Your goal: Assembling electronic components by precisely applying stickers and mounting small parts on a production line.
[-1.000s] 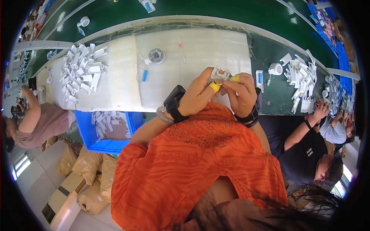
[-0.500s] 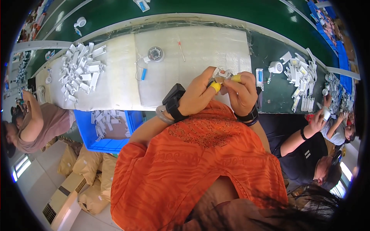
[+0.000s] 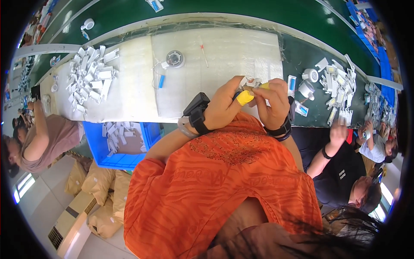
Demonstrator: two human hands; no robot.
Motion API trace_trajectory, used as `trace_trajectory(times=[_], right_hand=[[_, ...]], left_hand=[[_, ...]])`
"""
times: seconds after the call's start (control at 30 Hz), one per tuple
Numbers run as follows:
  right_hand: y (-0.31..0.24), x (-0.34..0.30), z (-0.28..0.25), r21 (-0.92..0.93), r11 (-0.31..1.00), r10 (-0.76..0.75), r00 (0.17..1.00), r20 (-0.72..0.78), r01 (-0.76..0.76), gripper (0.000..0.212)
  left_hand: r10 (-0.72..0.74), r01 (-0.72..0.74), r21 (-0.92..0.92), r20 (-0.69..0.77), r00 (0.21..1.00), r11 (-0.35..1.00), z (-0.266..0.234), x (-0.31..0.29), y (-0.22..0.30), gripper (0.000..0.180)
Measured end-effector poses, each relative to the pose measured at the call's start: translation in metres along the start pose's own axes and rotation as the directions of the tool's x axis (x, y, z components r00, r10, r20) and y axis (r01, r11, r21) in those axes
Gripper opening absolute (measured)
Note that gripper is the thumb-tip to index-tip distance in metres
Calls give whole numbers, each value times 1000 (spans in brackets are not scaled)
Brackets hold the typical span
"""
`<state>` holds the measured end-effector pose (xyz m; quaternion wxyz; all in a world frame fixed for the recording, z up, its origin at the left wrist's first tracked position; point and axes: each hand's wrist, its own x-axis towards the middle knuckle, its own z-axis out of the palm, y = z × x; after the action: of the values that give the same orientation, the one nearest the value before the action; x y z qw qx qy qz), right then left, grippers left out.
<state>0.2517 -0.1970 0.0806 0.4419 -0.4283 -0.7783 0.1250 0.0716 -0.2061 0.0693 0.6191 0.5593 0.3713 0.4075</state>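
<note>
Close in front of me, at the table's near edge, both hands are closed on a small white plastic part (image 3: 249, 81). My left hand (image 3: 222, 105) grips it from the left, its thumb wrapped in yellow tape. From the right, my right hand (image 3: 276, 102) pinches at the same part, with yellow on one finger as well. The fingers cover most of the part's underside. Beyond them on the pale mat (image 3: 215, 97) lie a round white and grey device (image 3: 175, 58) wired to a blue cylinder (image 3: 161, 81), and a thin red-tipped stick-like tool (image 3: 204, 56).
White plastic parts are heaped on the left (image 3: 90, 82) and right (image 3: 339, 86). Two round white devices (image 3: 306, 90) stand right of the mat. A blue bin (image 3: 118, 162) with white parts sits below the table's left side. A co-worker's hand (image 3: 338, 134) is at the right.
My hands stay nearly in place, fingers shifting slightly on the white part. At the right, a second round device now stands on the table, and the co-worker's hand has moved to the near table edge.
</note>
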Motion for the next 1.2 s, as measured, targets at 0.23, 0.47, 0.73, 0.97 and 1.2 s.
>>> trace_trajectory(times=[0.23,0.47,0.73,0.97,1.2], right_hand=[[3,1,0,11,1000,-16,1000,13,15,29],[3,-1,4,21,999,-32,999,33,32,25],[7,-7,10,49,999,22,999,27,-23,21],[62,-9,-11,-196,971,171,969,178,-135,16],[154,-82,-106,-540,805,402,895,192,-245,26]], left_hand=[[-51,52,19,-51,997,998,2,1,4,30],[-87,89,42,-53,995,995,1,1,7,28],[-22,33,134,-83,996,990,1,9,-3,21],[73,-65,213,-30,997,975,-65,66,-36,35],[-316,285,-136,-388,866,949,-203,155,-79,38]])
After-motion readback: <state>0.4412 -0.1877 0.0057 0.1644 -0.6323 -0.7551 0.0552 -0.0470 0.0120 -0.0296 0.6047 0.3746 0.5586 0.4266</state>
